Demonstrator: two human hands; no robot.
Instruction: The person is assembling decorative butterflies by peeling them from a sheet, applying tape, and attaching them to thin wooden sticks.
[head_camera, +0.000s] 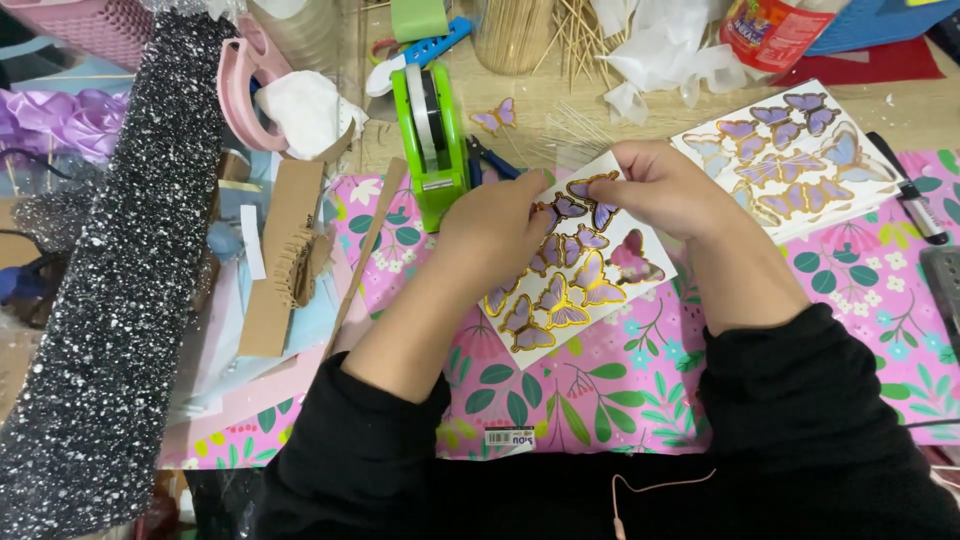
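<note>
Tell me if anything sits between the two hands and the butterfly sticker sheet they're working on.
Nothing visible does. The left hand and right hand both already touch the butterfly sticker sheet, fingers on its upper part. The green tape dispenser stands just beyond the left hand, beside the sheet, not in between.

Left hand (500, 225) and right hand (665, 190) meet, fingertips pinched together.

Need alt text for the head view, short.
Two bare hands, left hand and right hand, hold a white sheet of purple butterfly stickers over pink floral paper. A green tape dispenser stands just beyond them, a second sticker sheet to the right.
</note>
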